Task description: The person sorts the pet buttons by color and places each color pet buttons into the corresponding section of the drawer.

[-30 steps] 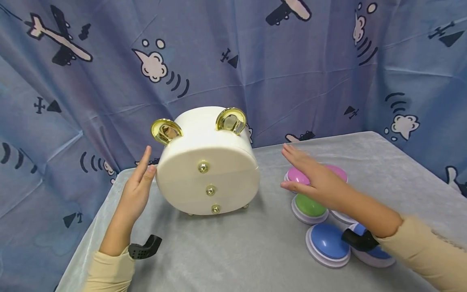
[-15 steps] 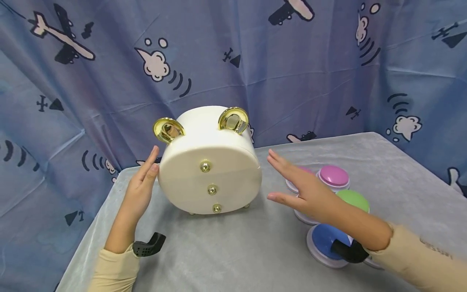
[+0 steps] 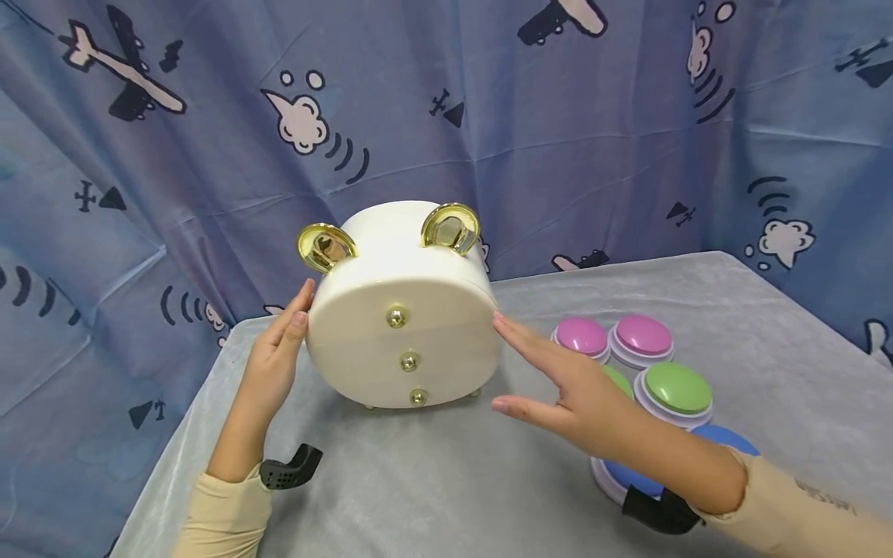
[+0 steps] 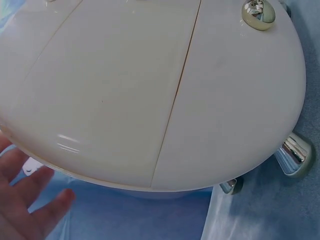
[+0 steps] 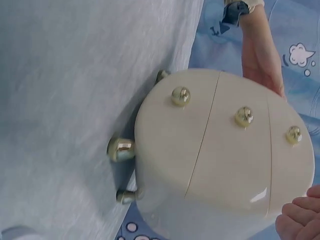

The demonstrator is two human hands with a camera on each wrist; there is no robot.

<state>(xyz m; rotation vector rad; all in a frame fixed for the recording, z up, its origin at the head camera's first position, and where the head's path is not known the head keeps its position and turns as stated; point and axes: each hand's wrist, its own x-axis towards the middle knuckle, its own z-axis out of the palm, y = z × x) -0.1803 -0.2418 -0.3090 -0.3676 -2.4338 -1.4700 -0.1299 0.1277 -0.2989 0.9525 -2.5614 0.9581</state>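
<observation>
A cream-white oval drawer box (image 3: 446,333) stands on short gold feet, with three round gold knobs down its front and two gold ear-shaped pieces (image 3: 451,228) on top. Thin seams between its drawers show in the left wrist view. My left hand (image 3: 268,368) lies along the box's left side, fingers straight and fingertips right at its edge. On the other side, my right hand (image 3: 582,395) reaches in with fingers extended and thumb apart, its fingertips at the box's right edge. In the right wrist view only the right fingers (image 5: 301,217) show, beside the drawer front.
Right of the box are several domed buttons on white bases: pink (image 3: 643,336), green (image 3: 677,387) and blue (image 3: 724,439). My right forearm partly hides them. A grey cloth (image 3: 418,480) covers the table, and a blue patterned curtain (image 3: 405,101) hangs behind.
My right hand has moved left from over the buttons to the box's right edge, uncovering pink and green ones. The left hand has drawn slightly closer against the box's left side.
</observation>
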